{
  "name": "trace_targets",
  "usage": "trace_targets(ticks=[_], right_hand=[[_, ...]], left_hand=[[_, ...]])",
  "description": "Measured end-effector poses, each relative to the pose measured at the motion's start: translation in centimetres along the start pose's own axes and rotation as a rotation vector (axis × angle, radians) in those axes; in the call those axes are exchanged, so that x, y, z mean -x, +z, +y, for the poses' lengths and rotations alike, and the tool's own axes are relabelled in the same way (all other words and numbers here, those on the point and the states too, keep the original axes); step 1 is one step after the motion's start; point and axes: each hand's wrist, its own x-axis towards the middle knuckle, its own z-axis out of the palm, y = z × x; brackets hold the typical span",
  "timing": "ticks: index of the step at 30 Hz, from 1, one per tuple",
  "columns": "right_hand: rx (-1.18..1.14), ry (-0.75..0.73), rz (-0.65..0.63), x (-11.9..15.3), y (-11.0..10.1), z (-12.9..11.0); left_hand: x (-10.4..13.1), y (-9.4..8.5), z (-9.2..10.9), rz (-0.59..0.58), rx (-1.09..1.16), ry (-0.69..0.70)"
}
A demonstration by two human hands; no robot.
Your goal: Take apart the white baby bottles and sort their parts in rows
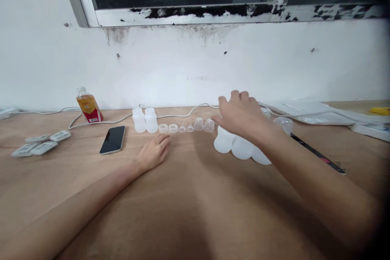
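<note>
My left hand lies palm down on the table with loosely bent fingers, holding nothing. Just beyond it is a row of feeding-bottle parts: two milky-white bottles, two white screw rings, two clear teats and two clear domed caps. Over on the right, my right hand hovers with its fingers apart above a cluster of white bottles. The hand and forearm hide part of this cluster. Behind the wrist, a clear domed piece shows partly.
A phone lies left of the bottles, near a drink bottle and several small white packs. A white cable runs along the wall. Plastic bags and a dark strip lie on the right.
</note>
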Motion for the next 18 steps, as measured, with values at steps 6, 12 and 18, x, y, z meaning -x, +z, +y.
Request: trace_targets(ticks=[6,12,18], right_hand=[[-0.005,-0.096,-0.097,1.5,1.6,-0.4],[-0.702,-0.212,-0.07,2.5,1.8,-4.9],[-0.906,-0.261,-0.173,5.2,5.3,-7.6]], left_hand=[[1.0,-1.3,1.5,0.063,0.07,-0.008],[-0.3,-3.5,5.3,0.132,0.186,-0.141],[-0.1,-4.0,6.1,-0.21,-0.013,-0.279]])
